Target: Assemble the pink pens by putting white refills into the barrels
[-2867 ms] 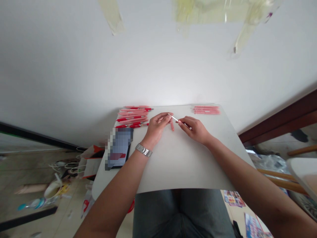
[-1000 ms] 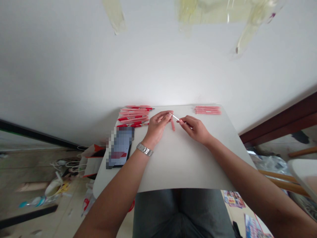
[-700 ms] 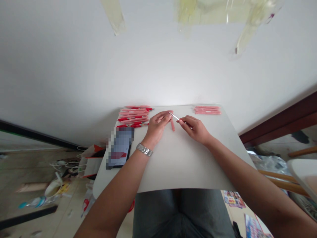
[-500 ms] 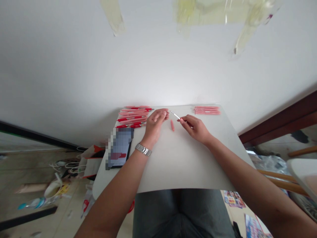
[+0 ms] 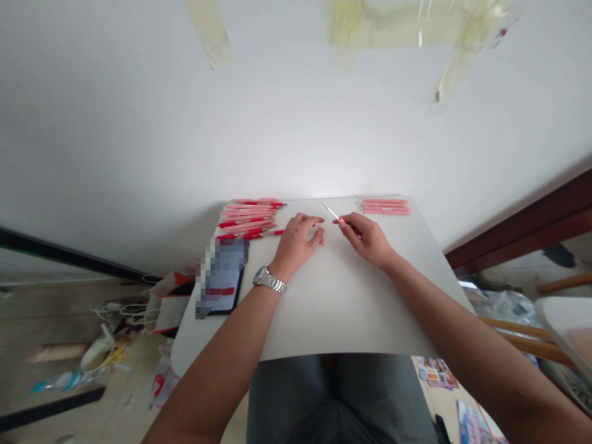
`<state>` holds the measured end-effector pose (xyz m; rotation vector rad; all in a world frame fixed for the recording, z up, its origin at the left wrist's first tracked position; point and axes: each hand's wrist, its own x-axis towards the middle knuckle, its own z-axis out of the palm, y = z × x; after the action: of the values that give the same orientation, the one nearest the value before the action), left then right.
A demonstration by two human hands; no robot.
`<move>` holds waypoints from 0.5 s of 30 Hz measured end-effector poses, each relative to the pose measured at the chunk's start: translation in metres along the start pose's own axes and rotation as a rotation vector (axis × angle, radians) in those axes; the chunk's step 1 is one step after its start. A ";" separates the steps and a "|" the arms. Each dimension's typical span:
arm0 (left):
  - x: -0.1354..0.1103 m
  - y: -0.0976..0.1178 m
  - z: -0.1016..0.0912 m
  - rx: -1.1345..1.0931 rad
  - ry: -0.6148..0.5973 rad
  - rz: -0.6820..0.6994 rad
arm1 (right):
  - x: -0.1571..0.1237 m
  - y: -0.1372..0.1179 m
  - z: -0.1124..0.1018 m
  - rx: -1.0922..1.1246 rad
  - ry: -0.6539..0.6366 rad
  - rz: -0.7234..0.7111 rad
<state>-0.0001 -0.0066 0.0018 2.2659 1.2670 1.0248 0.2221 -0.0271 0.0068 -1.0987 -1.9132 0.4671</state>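
Hands: two, both above the one pale tabletop (image 5: 342,308).
Left hand (image 5: 296,243): fingers parted, thumb and forefinger spread apart; one metal watch (image 5: 272,282) on its wrist.
Short pink piece: one, lying on the tabletop at the left thumb, which partly covers it (whether they touch, I cannot tell).
Right hand (image 5: 369,240): fingers pinching one thin white rod (image 5: 330,211), pink where they grip it; its free end points away from the person, toward the wall.
Right-hand row: three pink pens (image 5: 386,206), as far as I can count, side by side near the tabletop's far right corner.
Left-hand pile: pink pens (image 5: 252,214) mixed with at least three red pens (image 5: 245,222); they overlap too much for an exact total.
Phone (image 5: 225,271): one, its screen pixelated, just on the near side of the pile.
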 end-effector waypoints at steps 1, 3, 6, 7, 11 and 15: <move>0.000 0.000 0.001 0.023 -0.010 0.009 | 0.000 0.000 0.000 0.002 0.001 0.001; -0.001 0.000 0.002 0.063 -0.024 0.021 | 0.000 0.000 0.000 0.005 0.002 0.004; -0.001 -0.001 0.004 0.107 -0.039 0.031 | 0.000 0.000 0.000 0.006 0.001 0.013; -0.001 -0.001 0.005 0.116 -0.044 0.036 | -0.001 0.000 0.000 0.005 0.000 0.013; -0.001 0.000 0.006 0.126 -0.053 0.046 | -0.001 0.001 0.001 0.001 -0.002 0.009; 0.001 0.001 0.004 0.107 -0.050 0.028 | -0.001 0.003 0.002 0.003 0.004 0.012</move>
<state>0.0038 -0.0066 0.0002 2.3800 1.3013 0.9248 0.2224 -0.0264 0.0037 -1.1091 -1.9028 0.4745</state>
